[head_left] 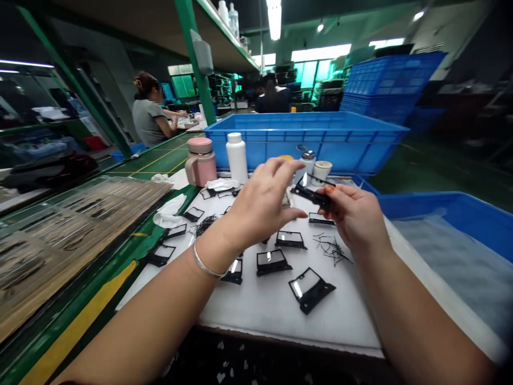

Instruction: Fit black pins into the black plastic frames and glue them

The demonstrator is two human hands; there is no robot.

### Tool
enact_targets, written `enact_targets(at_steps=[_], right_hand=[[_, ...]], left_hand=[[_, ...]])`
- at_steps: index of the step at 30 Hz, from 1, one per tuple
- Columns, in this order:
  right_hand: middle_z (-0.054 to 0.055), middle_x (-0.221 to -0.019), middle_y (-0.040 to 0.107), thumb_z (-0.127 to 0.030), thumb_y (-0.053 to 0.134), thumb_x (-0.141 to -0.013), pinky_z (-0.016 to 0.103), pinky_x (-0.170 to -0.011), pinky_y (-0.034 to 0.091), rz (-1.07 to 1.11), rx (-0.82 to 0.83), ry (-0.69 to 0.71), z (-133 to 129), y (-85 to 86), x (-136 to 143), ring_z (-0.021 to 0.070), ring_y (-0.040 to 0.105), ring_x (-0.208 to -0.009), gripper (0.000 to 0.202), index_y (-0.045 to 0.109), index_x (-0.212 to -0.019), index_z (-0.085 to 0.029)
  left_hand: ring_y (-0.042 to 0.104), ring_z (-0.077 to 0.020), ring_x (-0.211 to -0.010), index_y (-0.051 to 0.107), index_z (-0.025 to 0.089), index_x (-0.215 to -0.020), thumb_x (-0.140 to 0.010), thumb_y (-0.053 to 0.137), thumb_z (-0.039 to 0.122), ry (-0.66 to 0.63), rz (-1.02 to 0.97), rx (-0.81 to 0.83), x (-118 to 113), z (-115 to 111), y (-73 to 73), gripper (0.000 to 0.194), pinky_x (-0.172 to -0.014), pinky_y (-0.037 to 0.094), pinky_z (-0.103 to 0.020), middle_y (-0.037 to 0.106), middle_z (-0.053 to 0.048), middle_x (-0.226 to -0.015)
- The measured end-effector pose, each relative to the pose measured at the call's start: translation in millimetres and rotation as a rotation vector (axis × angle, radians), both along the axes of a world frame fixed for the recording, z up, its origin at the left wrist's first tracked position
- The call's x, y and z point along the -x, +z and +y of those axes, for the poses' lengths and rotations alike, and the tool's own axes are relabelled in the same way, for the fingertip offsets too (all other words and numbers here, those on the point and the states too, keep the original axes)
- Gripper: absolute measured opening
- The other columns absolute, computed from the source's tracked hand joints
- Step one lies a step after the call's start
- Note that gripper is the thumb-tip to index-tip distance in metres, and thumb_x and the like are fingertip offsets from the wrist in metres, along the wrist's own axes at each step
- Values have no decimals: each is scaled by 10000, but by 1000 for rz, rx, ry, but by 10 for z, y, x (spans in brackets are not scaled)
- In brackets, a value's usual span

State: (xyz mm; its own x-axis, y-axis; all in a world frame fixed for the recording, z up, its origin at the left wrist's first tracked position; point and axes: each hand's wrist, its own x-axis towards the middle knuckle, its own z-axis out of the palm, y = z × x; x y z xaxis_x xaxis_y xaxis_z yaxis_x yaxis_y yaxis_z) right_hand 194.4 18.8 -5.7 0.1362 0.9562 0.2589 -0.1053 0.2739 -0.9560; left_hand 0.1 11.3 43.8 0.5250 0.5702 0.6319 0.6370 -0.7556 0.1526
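My right hand (355, 216) grips a black framed part (310, 195) with a clear window, held above the white work surface (256, 315). Just left of that part, my left hand (268, 195) has its thumb and fingers spread, with nothing between them. Several similar black framed parts lie below, among them one near the front (310, 289) and one in the middle (272, 262). Thin black strips (332, 248) lie in a loose pile under my right hand, and a second tangle (204, 225) is left of my left wrist.
Behind the surface stand a pink mug (201, 163), a white bottle (237, 158), a small jar (321, 172) and a blue crate (312, 141). A blue bin (460, 206) is at the right. Cardboard trays (80, 224) lie left. A person (148, 115) sits further back.
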Motion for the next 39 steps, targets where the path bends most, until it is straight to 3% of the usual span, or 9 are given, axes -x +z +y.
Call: enact_targets(at_steps=[3, 5, 7, 11, 15, 23, 31, 35, 39], right_hand=[[4, -661, 628, -321, 694, -719, 187, -425, 355, 184, -19, -215, 35, 47, -73, 88, 548, -497, 158, 690, -775, -173], [5, -644, 628, -305, 690, -709, 178, -412, 339, 241, -33, -244, 35, 62, -87, 79, 540, -479, 149, 688, -759, -165], [6, -617, 625, -304, 691, -708, 177, -409, 339, 237, -37, -222, 25, 58, -73, 77, 538, -465, 152, 691, -748, -157], [1, -572, 607, -316, 690, -717, 179, -398, 331, 180, -31, -185, 18, 24, -27, 83, 538, -448, 170, 690, -737, -147], [-1, -567, 603, -317, 699, -714, 183, -393, 338, 168, -39, -175, 33, 10, -18, 84, 531, -444, 174, 678, -715, -144], [-2, -553, 594, -338, 687, -719, 181, -380, 328, 153, -74, -178, 59, -18, -32, 75, 517, -414, 217, 650, -654, -134], [-9, -556, 586, -346, 692, -724, 182, -385, 318, 142, -76, -177, 68, -20, -42, 76, 517, -433, 219, 638, -645, -149], [-4, -555, 589, -362, 696, -730, 184, -392, 344, 120, -52, -132, 71, -31, -36, 104, 568, -479, 220, 666, -692, -148], [12, -593, 618, -372, 714, -735, 181, -393, 357, 60, 1, -35, 59, -58, 5, 128, 615, -527, 235, 682, -722, -140]], left_hand=[[583, -245, -999, 604, 169, -1059, -819, 686, 298, 39, 78, 115, -179, -6, -90, 284, -846, 478, -354, 631, -85, -1065], [612, -243, -884, 656, 164, -904, -833, 653, 287, 34, 256, 246, -334, -10, -208, 142, -759, 489, -344, 662, -80, -916], [630, -259, -834, 678, 158, -847, -823, 639, 279, 15, 403, 336, -500, 2, -337, 130, -716, 499, -352, 675, -97, -869], [657, -285, -753, 686, 153, -821, -802, 556, 187, 41, 468, 387, -762, 63, -506, 136, -651, 522, -379, 684, -114, -784], [672, -316, -780, 682, 147, -826, -749, 555, 164, 55, 508, 396, -890, 93, -558, 149, -664, 546, -402, 690, -129, -782], [681, -289, -846, 686, 115, -891, -782, 502, 121, 51, 558, 376, -1012, 61, -624, 214, -737, 556, -377, 702, -149, -852], [670, -251, -782, 689, 172, -829, -809, 497, 128, 24, 433, 387, -860, 88, -545, 198, -706, 521, -343, 702, -92, -807], [658, -193, -773, 684, 217, -860, -826, 510, 148, 3, 304, 426, -596, 53, -405, 190, -681, 493, -280, 714, -25, -835], [653, -160, -805, 695, 203, -885, -814, 552, 129, -90, 12, 591, -249, -31, -234, 176, -704, 492, -248, 720, -15, -874]])
